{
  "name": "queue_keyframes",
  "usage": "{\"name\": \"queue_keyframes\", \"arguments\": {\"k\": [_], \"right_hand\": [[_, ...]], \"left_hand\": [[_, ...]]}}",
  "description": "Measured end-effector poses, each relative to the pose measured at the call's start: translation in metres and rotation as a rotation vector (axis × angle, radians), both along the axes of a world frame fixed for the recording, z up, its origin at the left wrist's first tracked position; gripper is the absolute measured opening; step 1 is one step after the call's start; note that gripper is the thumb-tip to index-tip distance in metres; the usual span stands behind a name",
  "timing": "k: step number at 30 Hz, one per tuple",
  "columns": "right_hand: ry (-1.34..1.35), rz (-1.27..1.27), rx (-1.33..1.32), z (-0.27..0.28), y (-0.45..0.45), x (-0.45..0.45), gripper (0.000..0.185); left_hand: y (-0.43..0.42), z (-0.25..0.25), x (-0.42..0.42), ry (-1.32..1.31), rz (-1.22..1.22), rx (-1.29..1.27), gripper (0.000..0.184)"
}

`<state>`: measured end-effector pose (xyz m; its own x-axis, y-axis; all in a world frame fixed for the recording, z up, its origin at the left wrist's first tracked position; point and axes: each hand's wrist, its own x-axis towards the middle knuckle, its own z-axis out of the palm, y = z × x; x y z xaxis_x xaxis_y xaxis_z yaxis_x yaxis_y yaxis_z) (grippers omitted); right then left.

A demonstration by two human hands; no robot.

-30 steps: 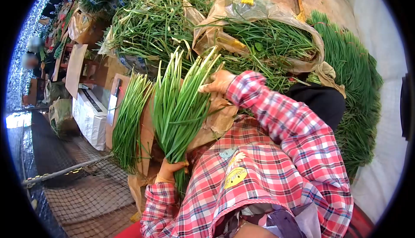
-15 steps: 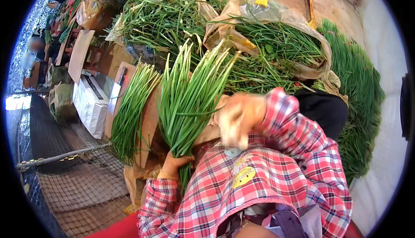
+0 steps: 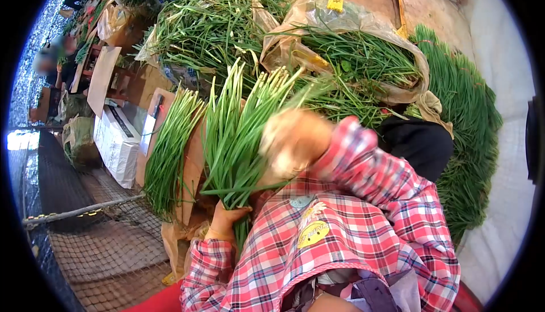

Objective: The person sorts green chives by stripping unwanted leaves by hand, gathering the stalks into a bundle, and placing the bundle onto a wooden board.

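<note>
A bunch of green garlic chives [image 3: 233, 153] stands fanned out with its pale ends pointing away from me. My left hand [image 3: 227, 221] is closed around the leafy lower part of this bunch. My right hand [image 3: 298, 139], smeared by motion, is at the bunch's right side; I cannot make out its fingers or whether a stalk is in them. A long leaf lies crosswise just above my left hand. To the left, a second bundle of chives [image 3: 170, 153] rests on a brown board [image 3: 193, 170].
A knife [image 3: 149, 125] lies beside the left bundle, near a white box [image 3: 116, 142]. Loose chives [image 3: 216, 25] are heaped ahead, next to an open plastic bag [image 3: 284, 34] of more. Tied chives [image 3: 462, 119] line the right side. Netting [image 3: 113, 238] lies at lower left.
My right hand has moved left and slightly up, from in front of my apron to the bunch's right side. My left hand keeps its hold on the chives, and a leaf now lies crosswise.
</note>
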<state>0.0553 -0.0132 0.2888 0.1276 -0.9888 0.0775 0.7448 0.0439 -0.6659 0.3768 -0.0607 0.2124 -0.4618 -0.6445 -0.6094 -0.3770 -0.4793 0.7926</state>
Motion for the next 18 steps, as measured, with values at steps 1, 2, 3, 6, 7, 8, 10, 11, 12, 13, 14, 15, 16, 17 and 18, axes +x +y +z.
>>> {"name": "queue_keyframes", "arguments": {"k": [1,2,3,6,7,8,10,11,12,13,14,15,16,17,18], "right_hand": [[-0.389,-0.195,-0.091,-0.003,0.000,-0.025,0.013],[-0.470,-0.258,-0.278,-0.006,-0.006,-0.064,0.015],[-0.459,-0.398,-0.386,0.004,0.003,-0.093,0.012],[-0.250,-0.618,-0.446,0.013,0.040,-0.164,0.020],[0.190,-0.488,-0.007,0.008,0.044,-0.172,0.031],[0.620,-0.325,0.432,0.000,0.045,-0.174,0.045],[1.265,-0.064,0.530,-0.040,0.029,-0.132,0.058],[1.888,0.236,0.605,-0.056,0.025,-0.103,0.072],[1.359,0.108,0.698,-0.058,0.026,-0.081,0.064],[1.031,0.079,0.705,-0.075,0.019,-0.068,0.056],[0.698,0.058,0.698,-0.094,0.012,-0.055,0.049],[0.578,0.067,0.739,-0.098,0.005,-0.039,0.041],[0.463,0.073,0.773,-0.098,-0.002,-0.028,0.034],[0.548,0.089,0.733,-0.098,-0.004,-0.023,0.027],[0.626,0.083,0.648,-0.093,-0.003,-0.025,0.026]], "left_hand": [[-0.002,0.009,-0.004,-0.014,-0.008,0.102,0.040],[-0.002,0.020,-0.007,-0.032,-0.017,0.205,0.034],[0.002,0.031,-0.012,-0.011,0.046,0.226,0.024],[0.005,0.033,-0.015,-0.013,0.071,0.187,0.027],[0.005,0.037,-0.020,-0.021,0.123,0.236,0.029],[0.004,0.038,-0.021,-0.019,0.126,0.236,0.029],[0.004,0.037,-0.024,-0.006,0.089,0.234,0.032],[0.005,0.040,-0.025,-0.007,0.090,0.233,0.032],[0.005,0.043,-0.027,-0.003,0.063,0.237,0.032],[0.004,0.044,-0.031,0.003,0.040,0.234,0.032],[0.007,0.045,-0.033,0.005,0.046,0.221,0.032],[0.009,0.047,-0.033,-0.011,0.047,0.188,0.034],[0.008,0.048,-0.034,-0.022,0.046,0.149,0.035],[0.007,0.038,-0.027,0.024,0.003,0.060,0.038],[0.007,0.037,-0.026,0.011,0.009,0.047,0.041]]}}
